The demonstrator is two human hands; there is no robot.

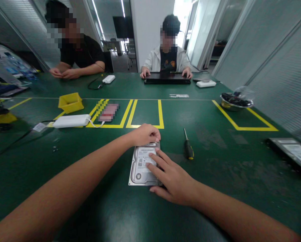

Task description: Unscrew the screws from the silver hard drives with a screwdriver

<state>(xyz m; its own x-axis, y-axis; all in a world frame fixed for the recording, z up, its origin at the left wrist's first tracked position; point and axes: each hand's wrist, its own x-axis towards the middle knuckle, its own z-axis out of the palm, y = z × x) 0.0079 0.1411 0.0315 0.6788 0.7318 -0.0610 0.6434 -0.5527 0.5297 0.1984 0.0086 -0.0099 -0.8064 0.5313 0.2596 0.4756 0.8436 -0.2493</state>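
Green underneath it all: looking down on a dark green table (65, 161) marked out in yellow tape. Passing, at far left, a yellow bin (70, 102) and a white power adapter (71, 121) with its cable, both well apart from the work. Noting across the table a co-worker's hands (62, 73) folded together and, farther right, another person's hands on a black keyboard (167, 78); counting neither among the hands at work here.

Clasping the far edge of the hard drive (142, 166) with the left hand (145, 134), fingers curled together over the rim. Holding the drive flat and label up near the table's middle, just short of the taped boxes. Pressing down on the label with the right hand (174, 181), fingers spread, thumb along the near edge.

Judging the step in hand to be steadying and squaring the drive on the table, not lifting it. Leaving the screwdriver (188, 148) untouched just beside the drive on its right, tip pointing away. Calling, for any next move, for one hand on the casing and the other freed, both being occupied now.

Ending at the right with a metal bowl (236, 102) of dark bits and a flat grey device (291, 153), well apart.
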